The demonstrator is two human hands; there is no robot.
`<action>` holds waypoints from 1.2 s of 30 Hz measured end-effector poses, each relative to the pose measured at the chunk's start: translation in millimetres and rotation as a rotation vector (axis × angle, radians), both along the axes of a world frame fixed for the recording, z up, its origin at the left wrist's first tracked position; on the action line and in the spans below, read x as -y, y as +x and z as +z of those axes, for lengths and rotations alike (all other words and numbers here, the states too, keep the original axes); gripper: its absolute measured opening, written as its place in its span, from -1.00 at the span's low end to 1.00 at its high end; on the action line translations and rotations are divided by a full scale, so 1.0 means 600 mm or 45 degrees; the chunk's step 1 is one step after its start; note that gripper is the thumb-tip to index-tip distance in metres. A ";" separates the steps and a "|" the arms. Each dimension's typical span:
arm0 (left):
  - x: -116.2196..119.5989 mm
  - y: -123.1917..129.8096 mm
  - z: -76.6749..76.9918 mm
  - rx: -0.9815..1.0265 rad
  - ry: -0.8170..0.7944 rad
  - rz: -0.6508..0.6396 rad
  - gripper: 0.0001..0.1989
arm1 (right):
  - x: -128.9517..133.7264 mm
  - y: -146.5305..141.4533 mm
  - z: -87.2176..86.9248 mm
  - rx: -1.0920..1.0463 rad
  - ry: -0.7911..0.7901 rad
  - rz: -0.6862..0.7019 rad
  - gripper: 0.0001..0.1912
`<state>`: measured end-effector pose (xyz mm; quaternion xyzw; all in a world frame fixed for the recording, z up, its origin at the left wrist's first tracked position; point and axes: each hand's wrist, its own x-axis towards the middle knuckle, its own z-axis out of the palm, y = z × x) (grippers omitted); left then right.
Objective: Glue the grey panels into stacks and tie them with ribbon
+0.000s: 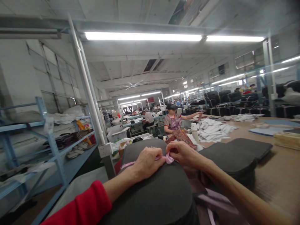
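A stack of dark grey rounded panels lies in front of me, with a pink fabric strip running across its top. My left hand rests over the strip, its fingers closed on it. Beside it my right hand pinches a loop of the same strip between thumb and fingers. The two hands nearly touch above the middle of the stack. More pink strips hang below my right forearm.
Further dark grey panels are stacked on the brown table to the right. Behind them lie a heap of white pieces and a pale bottle. A co-worker sits across. Blue metal shelving stands at left, near a post.
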<state>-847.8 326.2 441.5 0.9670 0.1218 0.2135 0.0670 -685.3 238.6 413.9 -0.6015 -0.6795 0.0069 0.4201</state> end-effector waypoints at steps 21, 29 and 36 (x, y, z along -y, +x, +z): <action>-0.008 0.002 -0.006 0.014 0.027 -0.030 -0.75 | -0.006 0.006 -0.008 -0.004 -0.001 0.007 -0.81; -0.003 0.000 -0.002 -0.010 0.014 -0.011 -0.74 | -0.006 0.005 -0.007 -0.037 -0.011 -0.003 -0.82; 0.000 -0.001 0.002 -0.015 0.003 -0.012 -0.73 | -0.006 0.004 -0.009 -0.023 0.014 -0.008 -0.83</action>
